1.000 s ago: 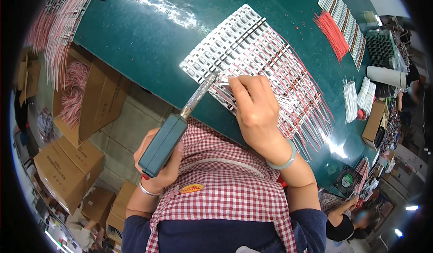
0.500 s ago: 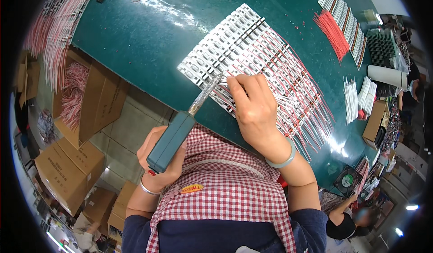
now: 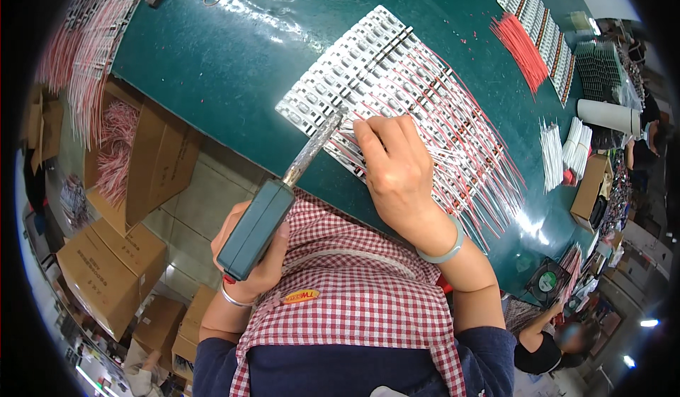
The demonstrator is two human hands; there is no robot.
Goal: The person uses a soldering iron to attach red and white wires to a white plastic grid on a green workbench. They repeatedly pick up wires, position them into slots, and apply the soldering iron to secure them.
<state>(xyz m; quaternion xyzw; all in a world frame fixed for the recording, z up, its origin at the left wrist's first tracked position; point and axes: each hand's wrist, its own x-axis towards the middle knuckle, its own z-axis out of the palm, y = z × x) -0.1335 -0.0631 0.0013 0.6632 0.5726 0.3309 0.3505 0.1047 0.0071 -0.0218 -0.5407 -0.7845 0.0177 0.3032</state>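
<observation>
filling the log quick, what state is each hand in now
Left hand: closed, holding the dark green tool.
Right hand: closed in a pinch over the white boards; what it holds, if anything, cannot be told.

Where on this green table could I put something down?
Two mostly bare patches of green tabletop: one between the white panel and the wired strips at far left; another between the panel and the red wire bundle. It's crowded over the panel, where the tool tip and right hand are close together, and on the right, around the white bundles.
</observation>
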